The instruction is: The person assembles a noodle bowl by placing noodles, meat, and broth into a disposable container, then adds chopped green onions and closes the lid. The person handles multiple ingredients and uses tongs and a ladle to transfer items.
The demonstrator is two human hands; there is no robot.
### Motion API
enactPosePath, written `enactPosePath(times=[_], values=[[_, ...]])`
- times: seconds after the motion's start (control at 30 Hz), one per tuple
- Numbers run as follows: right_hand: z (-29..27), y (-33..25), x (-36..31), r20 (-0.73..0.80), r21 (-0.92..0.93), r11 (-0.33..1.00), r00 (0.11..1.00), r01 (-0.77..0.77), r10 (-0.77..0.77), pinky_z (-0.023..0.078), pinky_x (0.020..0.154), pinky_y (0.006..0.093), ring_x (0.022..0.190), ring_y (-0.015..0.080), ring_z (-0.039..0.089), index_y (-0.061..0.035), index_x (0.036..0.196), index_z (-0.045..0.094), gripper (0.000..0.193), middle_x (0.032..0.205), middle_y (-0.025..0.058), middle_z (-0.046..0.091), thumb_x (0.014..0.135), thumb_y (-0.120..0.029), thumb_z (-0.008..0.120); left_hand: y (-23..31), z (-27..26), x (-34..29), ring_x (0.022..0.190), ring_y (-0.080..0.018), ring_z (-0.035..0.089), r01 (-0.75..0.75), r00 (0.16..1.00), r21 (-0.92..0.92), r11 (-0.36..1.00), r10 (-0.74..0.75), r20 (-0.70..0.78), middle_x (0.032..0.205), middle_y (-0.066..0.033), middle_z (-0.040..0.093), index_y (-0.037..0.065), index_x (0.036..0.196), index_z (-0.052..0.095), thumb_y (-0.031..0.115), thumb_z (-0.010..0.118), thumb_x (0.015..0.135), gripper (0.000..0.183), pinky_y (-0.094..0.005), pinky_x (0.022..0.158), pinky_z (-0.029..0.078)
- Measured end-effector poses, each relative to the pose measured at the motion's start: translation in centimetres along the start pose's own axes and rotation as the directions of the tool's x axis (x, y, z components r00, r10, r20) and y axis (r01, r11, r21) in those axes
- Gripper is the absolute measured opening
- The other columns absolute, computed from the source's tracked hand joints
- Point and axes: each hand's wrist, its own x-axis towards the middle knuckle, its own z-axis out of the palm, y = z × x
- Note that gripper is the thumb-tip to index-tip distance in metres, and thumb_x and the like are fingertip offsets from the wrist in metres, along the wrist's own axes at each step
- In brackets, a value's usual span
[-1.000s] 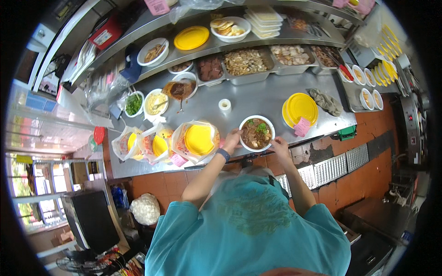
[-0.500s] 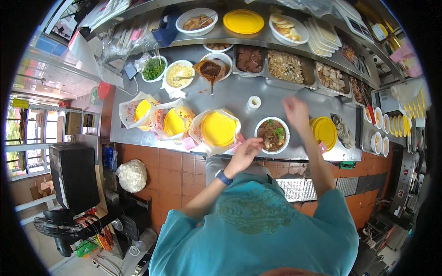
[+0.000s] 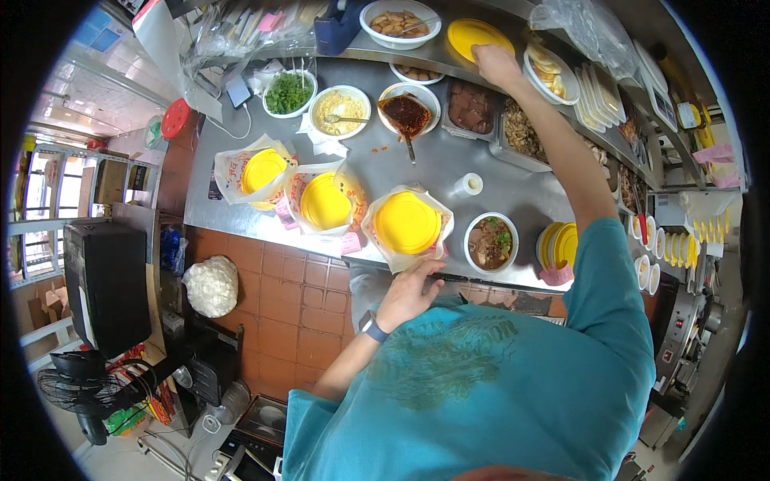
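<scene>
My right hand [image 3: 497, 66] reaches up to the shelf, its fingers closed on the near edge of a round yellow lid [image 3: 473, 35]. My left hand [image 3: 407, 295] is open over the counter's front edge, fingers loosely bent. Just beyond its fingertips stands a plastic bag [image 3: 443, 234] around a yellow-lidded container [image 3: 405, 223]. Between my arms, an uncovered white bowl [image 3: 491, 243] holds dark broth, meat pieces and green herbs. More yellow lids [image 3: 564, 244] are stacked to its right, beside a pink slip [image 3: 556, 275].
Two other bagged yellow-lidded containers [image 3: 326, 201] stand at left. Behind them are bowls of chopped greens [image 3: 289, 93], minced garlic [image 3: 340, 108] and dark red sauce [image 3: 406, 115] with a ladle. Metal trays [image 3: 469, 108] of food line the back beneath the shelf. A white roll [image 3: 468, 185] lies mid-counter.
My right hand has gone from beside the bowl up to the lid on the shelf. My left hand has drawn away from the bowl toward the counter edge. The view has shifted.
</scene>
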Motion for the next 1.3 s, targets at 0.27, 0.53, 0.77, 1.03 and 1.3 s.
enactPosePath(times=[0.27, 0.53, 0.77, 1.03, 1.3], values=[[-1.4, 3.7, 2.6, -0.053, 0.031, 0.981, 0.980, 0.194, -0.192, 0.054, 0.074, 0.0474, 0.082, 0.0400, 0.068, -0.0076, 0.091, 0.071, 0.013, 0.086, 0.0192, 0.071, 0.084, -0.017, 0.066, -0.8, -1.5, 0.3, 0.104, -0.0338, 0.067, -0.041, 0.987, 0.047, 0.998, 0.033, 0.157, 0.116, -0.0150, 0.067, 0.005, 0.123, 0.060, 0.014, 0.065, 0.092, 0.033, -0.0416, 0.089, 0.053], [-6.6, -0.7, -6.9, -0.662, 0.017, 0.988, 0.743, 0.153, -0.104, 0.049, 0.088, 0.0450, 0.101, 0.0376, 0.059, 0.0009, 0.112, 0.060, 0.030, 0.100, 0.0206, 0.065, 0.084, -0.009, 0.063, 0.2, -0.3, 1.0, 0.101, -0.0335, 0.068, -0.020, 0.965, 0.044, 0.999, 0.008, 0.264, 0.108, -0.0136, 0.071, 0.006, 0.118, 0.061, 0.014, 0.064, 0.092, 0.028, -0.0423, 0.087, 0.053], [1.7, -6.6, -37.2, -0.152, 0.884, 0.403, 0.671, -0.236, 0.726, 0.054, 0.074, 0.0266, 0.085, 0.0124, 0.069, 0.0005, 0.114, 0.069, 0.022, 0.100, 0.0089, 0.074, 0.095, -0.009, 0.066, -1.2, 4.8, 2.7, 0.102, -0.0303, 0.069, 0.059, 0.977, -0.161, 0.985, -0.023, 0.212, 0.108, -0.0150, 0.070, 0.005, 0.119, 0.061, 0.009, 0.065, 0.092, 0.028, -0.0399, 0.089, 0.054], [19.1, -11.7, -49.6, 0.162, 0.864, 0.084, 0.433, -0.496, 0.887, 0.054, 0.067, 0.0342, 0.073, 0.0227, 0.070, 0.0000, 0.099, 0.072, 0.014, 0.082, 0.0134, 0.071, 0.087, -0.007, 0.069, -5.2, 13.8, 7.8, 0.103, -0.0374, 0.059, -0.097, 0.987, 0.123, 0.988, 0.112, -0.119, 0.114, -0.0206, 0.061, 0.002, 0.126, 0.059, 0.003, 0.059, 0.089, 0.037, -0.0442, 0.094, 0.047], [19.1, -9.2, -48.2, 0.092, 0.772, 0.235, 0.469, -0.591, 0.878, 0.056, 0.070, 0.0421, 0.077, 0.0358, 0.070, -0.0054, 0.087, 0.072, 0.007, 0.081, 0.0178, 0.070, 0.081, -0.008, 0.068, -11.7, 16.3, 14.8, 0.106, -0.0474, 0.062, 0.054, 0.987, 0.390, 0.919, 0.010, -0.161, 0.113, -0.0314, 0.065, 0.004, 0.124, 0.065, 0.020, 0.050, 0.097, 0.034, -0.0514, 0.092, 0.050]])
